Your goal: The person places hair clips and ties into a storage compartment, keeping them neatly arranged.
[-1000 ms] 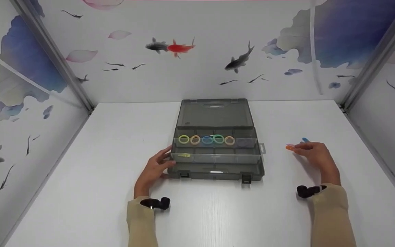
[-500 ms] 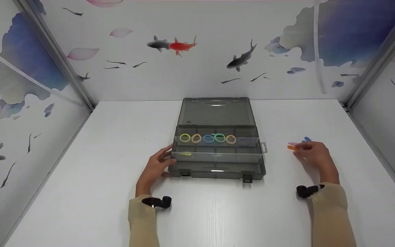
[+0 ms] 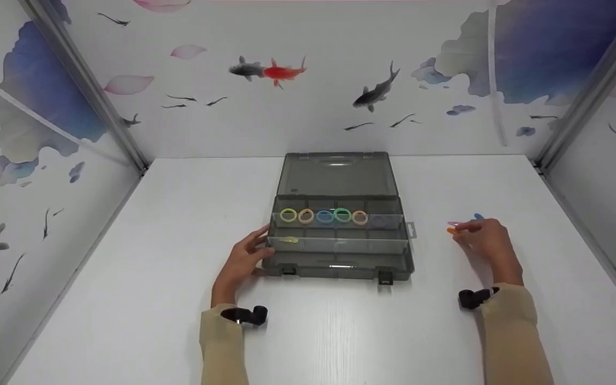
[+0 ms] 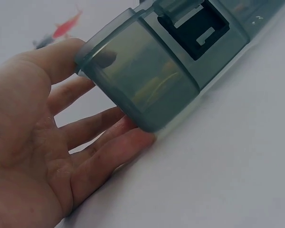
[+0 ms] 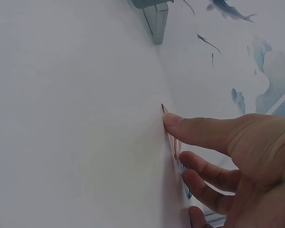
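My left hand holds the left side of a grey see-through storage box, thumb over the rim and fingers along the wall in the left wrist view. On the table to the right, my right hand pinches an orange hair clip; its thumb lies on the clip in the right wrist view, the index finger hidden. Close by are a pink hair clip and a blue hair clip, both partly covered by the hand. Inside the box, a yellow hair clip lies in the middle row.
The box's lid is folded back towards the rear wall. Several coloured hair ties stand along the back row, a yellow hair tie leftmost. Clear dividers split the box into rows. Printed walls enclose the white table behind and at both sides.
My right hand has shifted slightly left, and the orange clip has moved a little left with it. The left hand and the box stay as they were.
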A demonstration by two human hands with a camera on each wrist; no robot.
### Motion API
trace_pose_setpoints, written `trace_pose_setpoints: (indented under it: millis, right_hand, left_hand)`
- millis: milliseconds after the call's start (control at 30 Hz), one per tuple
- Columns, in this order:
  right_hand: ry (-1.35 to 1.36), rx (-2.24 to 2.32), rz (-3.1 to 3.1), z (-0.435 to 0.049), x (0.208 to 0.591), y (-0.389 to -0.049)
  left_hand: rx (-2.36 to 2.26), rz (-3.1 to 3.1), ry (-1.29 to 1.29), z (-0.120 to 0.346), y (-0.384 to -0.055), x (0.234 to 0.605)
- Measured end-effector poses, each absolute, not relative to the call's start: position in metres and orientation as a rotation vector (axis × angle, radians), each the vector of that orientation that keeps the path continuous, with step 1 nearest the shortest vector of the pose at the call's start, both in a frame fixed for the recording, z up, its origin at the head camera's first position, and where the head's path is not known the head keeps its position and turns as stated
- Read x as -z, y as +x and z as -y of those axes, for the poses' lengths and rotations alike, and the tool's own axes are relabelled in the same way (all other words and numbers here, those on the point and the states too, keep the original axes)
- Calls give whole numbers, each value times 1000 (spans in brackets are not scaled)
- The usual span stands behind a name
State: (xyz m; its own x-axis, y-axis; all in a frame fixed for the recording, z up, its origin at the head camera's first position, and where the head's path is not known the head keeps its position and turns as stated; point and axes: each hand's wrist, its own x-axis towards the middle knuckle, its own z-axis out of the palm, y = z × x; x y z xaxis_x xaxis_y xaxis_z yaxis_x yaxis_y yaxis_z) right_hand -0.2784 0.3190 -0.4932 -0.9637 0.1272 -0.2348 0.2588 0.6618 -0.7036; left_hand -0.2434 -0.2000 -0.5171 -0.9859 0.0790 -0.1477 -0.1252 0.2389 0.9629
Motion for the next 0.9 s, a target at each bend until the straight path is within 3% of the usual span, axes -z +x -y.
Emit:
trace_pose_setpoints:
  millis: [900]
  right_hand:
    - [258, 1093, -2811, -313, 490, -280]
  left_hand:
    - [-1843, -2301, -38, 202, -244, 512]
